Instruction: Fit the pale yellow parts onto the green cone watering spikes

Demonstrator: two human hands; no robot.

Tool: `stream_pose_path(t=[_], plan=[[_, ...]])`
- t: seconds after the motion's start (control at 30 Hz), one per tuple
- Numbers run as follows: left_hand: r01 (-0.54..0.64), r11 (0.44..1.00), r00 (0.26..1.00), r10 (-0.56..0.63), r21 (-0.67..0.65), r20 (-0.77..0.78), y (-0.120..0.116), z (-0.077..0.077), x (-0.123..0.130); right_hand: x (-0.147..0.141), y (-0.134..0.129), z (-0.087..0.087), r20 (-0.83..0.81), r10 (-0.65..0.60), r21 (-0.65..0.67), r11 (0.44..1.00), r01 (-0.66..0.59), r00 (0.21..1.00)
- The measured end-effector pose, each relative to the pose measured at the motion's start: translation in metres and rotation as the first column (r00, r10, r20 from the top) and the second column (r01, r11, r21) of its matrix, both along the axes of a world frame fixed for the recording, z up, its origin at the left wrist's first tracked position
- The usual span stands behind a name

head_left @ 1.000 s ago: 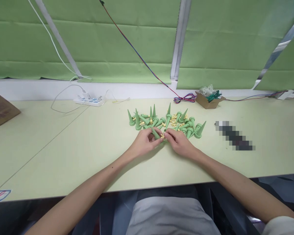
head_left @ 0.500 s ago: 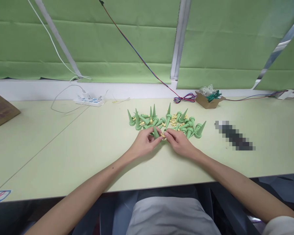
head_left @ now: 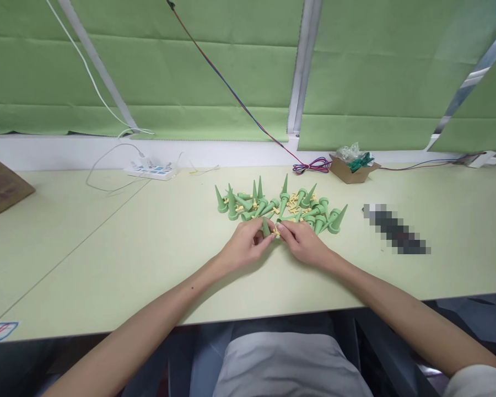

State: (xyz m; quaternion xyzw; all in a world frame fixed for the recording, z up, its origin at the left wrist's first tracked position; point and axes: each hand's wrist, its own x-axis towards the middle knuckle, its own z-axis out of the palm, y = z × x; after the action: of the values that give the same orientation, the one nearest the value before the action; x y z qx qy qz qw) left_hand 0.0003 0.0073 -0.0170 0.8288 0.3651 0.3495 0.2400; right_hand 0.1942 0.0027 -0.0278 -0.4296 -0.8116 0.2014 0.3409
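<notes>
My left hand (head_left: 246, 241) is closed round a green plastic spike (head_left: 266, 227), a cone with a wider collar, its tip pointing up. Close beside it, my right hand (head_left: 303, 240) pinches a small yellow plastic piece (head_left: 276, 231) at the spike's collar end. Whether the yellow piece sits in the spike is hidden by the fingers. Just beyond both hands lies a loose cluster of green spikes (head_left: 336, 220), some upright on their collars and others on their sides. A heap of small yellow pieces (head_left: 294, 205) lies among them.
A small cardboard box (head_left: 352, 173) with clear and green plastic stands at the back, beside a coiled red-blue cable (head_left: 312, 166). A white power strip (head_left: 152, 172) lies back left, a brown paper bag (head_left: 4, 187) far left. A blurred dark object (head_left: 397, 230) lies right.
My left hand has shifted slightly right, bringing the green spike closer to my right hand; the spike stands more upright. My right hand is almost in the same place.
</notes>
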Motion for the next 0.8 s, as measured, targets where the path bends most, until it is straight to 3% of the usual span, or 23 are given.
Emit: stream_pose_path(t=[0.2, 0.57, 0.8], plan=[[0.030, 0.998, 0.999, -0.029, 0.050, -0.013, 0.0002, 0.0007, -0.0011, -0.0008, -0.0007, 0.0001, -0.025, 0.000, 0.000, 1.000, 0.000, 1.000], [0.100, 0.956, 0.995, -0.104, 0.276, 0.000, 0.0007, 0.0043, -0.0034, -0.0007, -0.0022, 0.0005, -0.090, -0.013, 0.022, 1.000, 0.015, 0.996], [0.118, 0.948, 0.992, -0.126, 0.294, 0.006, 0.0013, 0.0026, -0.0049, -0.0009, -0.0019, 0.0008, -0.078, 0.000, 0.030, 1.000, 0.002, 0.997]])
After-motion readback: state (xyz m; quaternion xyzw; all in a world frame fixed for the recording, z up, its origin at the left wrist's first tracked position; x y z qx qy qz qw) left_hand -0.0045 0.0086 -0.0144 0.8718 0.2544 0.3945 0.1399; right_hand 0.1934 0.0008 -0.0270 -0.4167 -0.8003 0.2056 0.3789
